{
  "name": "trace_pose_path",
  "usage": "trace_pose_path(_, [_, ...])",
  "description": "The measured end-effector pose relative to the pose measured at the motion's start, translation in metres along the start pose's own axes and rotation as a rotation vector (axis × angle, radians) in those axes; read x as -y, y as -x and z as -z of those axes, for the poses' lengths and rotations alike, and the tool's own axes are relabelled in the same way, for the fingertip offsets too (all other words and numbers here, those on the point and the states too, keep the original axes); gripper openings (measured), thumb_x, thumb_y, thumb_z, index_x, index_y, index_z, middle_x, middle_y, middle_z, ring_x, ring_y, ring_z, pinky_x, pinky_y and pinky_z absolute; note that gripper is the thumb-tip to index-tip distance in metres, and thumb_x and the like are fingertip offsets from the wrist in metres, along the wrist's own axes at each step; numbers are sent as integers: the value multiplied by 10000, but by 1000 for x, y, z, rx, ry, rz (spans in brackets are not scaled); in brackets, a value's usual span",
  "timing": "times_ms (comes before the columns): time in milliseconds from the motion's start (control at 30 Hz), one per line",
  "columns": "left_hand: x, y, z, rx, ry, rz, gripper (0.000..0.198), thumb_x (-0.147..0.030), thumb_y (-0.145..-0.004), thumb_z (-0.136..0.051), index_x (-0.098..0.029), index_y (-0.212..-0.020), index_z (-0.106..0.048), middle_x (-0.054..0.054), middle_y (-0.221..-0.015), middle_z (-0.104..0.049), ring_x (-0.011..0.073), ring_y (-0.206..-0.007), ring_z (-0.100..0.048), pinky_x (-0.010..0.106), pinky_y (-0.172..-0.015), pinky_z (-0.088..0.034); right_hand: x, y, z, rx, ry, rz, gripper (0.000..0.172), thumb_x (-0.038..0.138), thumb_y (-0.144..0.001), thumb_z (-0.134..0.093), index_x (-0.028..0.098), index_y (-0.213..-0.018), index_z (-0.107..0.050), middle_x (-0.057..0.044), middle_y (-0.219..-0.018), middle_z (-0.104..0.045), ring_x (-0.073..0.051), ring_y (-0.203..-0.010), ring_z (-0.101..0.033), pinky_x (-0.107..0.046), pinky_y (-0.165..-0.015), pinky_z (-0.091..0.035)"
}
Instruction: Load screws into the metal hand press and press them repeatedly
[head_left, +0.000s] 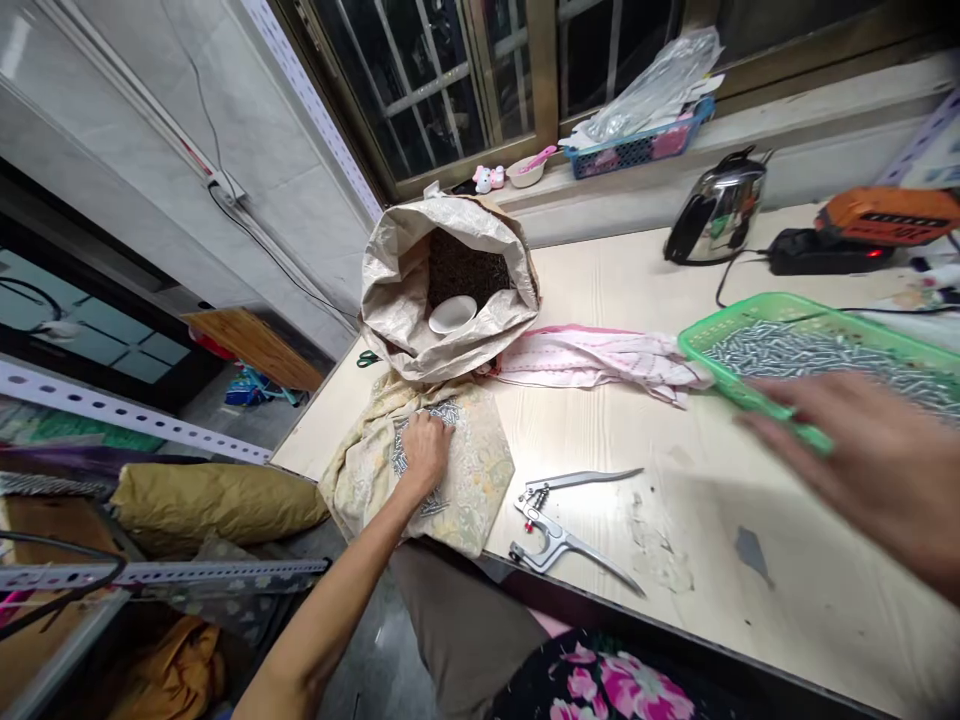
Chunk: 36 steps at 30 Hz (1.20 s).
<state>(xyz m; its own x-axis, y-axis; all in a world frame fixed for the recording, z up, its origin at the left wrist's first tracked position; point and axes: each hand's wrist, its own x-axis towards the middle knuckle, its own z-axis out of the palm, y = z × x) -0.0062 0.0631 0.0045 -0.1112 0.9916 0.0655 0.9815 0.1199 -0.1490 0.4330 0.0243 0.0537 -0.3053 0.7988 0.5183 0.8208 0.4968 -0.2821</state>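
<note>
- Left hand, 10 o'clock from the hand tool, curls over metal pieces; grasp unclear.
- Right hand grips the green basket, 2 o'clock.
- Best cup pieces closely, basket level.

Just right of the frame's centre, bare desk leaves a passage between the pink-and-white cloth and metal pliers. The bulky open sack blocks upper centre-left; the green basket, the right.
</note>
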Motion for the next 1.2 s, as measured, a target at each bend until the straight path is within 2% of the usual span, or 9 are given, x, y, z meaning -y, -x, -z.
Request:
trace_pose_path(133, [-2, -10, -1, 59, 26, -32, 225, -227, -891, -492, -132, -852, -693, 154, -992, -648, 292, -1015, -536, 366, -819, -416, 78, 49, -56, 175, -235, 86, 204, 340, -965, -440, 270, -1118, -555, -75, -944, -632, -232, -816, -619, -381, -673, -506])
trace_pose_path(200, [-2, -13, 4, 76, 43, -45, 220, -191, -878, -487, -128, -836, -694, 151, -982, -656, 282, -1015, -550, 351, -822, -420, 102, 62, -78, 283, -277, 102, 168, 311, -960, -464, 228, -1051, -579, -72, -917, -626, -210, -783, -616, -352, -654, -497])
trace_pose_path(267, [-3, -12, 13, 88, 63, -66, 209, -163, -860, -490, -125, -839, -694, 137, -974, -668, 262, -1006, -569, 331, -830, -426, 114, 67, -93, 361, -280, 104, 122, 271, -951, -480, 205, -970, -581, -65, -880, -610, -197, -755, -605, -336, -645, -481])
trace_pose_path(367, [-12, 7, 27, 157, 261, -101, 209, -210, -856, -508, -132, -857, -702, 84, -882, -697, 200, -857, -620, 279, -768, -449, 120, 66, -103, 410, -253, 107, 139, 188, -951, -437, 189, -859, -543, -46, -829, -584, -173, -692, -580, -313, -617, -451])
trace_pose_path(467, [-27, 43, 37, 327, 745, -78, 306, -362, -829, -567, -124, -953, -714, 56, -824, -710, 161, -702, -618, 246, -644, -458, 122, 61, -105, 434, -270, 114, 177, 147, -952, -391, 180, -828, -513, -37, -824, -571, -141, -644, -550, -277, -566, -413])
trace_pose_path(567, [-41, 81, 36, 499, 1042, -11, 439, -440, -768, -624, -100, -1033, -708, 56, -784, -707, 140, -614, -584, 234, -567, -445, 122, 60, -105, 426, -296, 134, 188, 132, -953, -371, 172, -839, -515, -37, -828, -572, -127, -642, -535, -261, -550, -385])
trace_pose_path(667, [-51, 106, 28, 539, 1158, 55, 400, -444, -733, -662, -99, -926, -727, 39, -689, -683, 123, -567, -556, 226, -552, -438, 123, 63, -106, 378, -276, 165, 210, 115, -953, -359, 169, -827, -519, -31, -804, -562, -122, -629, -506, -264, -549, -363])
trace_pose_path(900, [-57, 126, 14, 443, 1173, 65, 273, -408, -718, -719, -141, -775, -735, 52, -734, -721, 155, -662, -623, 234, -626, -469, 124, 69, -106, 278, -208, 271, 230, 41, -923, -365, 172, -831, -530, -23, -777, -534, -136, -608, -429, -295, -586, -347])
trace_pose_path(1200, [-57, 120, 14, 414, 943, -65, 228, -375, -748, -672, -155, -724, -725, 47, -735, -714, 164, -676, -627, 241, -634, -452, 121, 67, -105, 319, -236, 252, 218, 43, -910, -373, 172, -842, -535, -16, -775, -519, -136, -607, -430, -301, -588, -342])
